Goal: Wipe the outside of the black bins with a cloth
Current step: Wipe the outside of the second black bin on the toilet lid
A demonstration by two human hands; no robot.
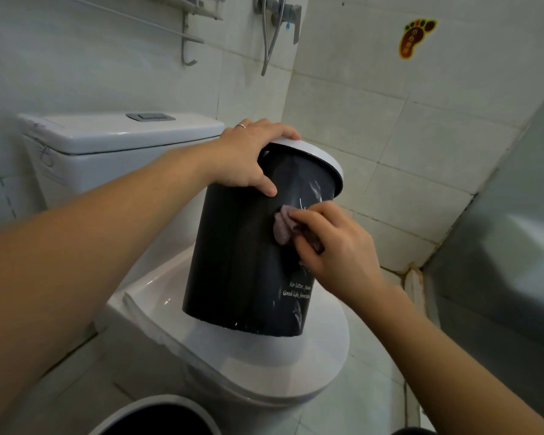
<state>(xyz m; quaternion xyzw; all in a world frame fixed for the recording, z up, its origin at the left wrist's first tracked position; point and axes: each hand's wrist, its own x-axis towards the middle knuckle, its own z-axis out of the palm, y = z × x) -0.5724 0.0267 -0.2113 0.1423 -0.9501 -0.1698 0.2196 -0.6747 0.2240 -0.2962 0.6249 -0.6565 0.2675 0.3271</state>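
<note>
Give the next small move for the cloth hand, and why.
Probably drag the cloth down the black bin toward the smudge near its base. The right hand presses it mid-wall, while the left hand steadies the rim.

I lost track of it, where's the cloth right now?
In the head view, right of centre: the cloth is bunched in the right hand, pressed against the black bin on the toilet lid.

Black bin, white rim, tilted, standing on closed toilet lid. Left hand gripping rim at top. Right hand pressing bunched pinkish cloth against bin's side. Second bin at lower edge, partly cropped.
</note>
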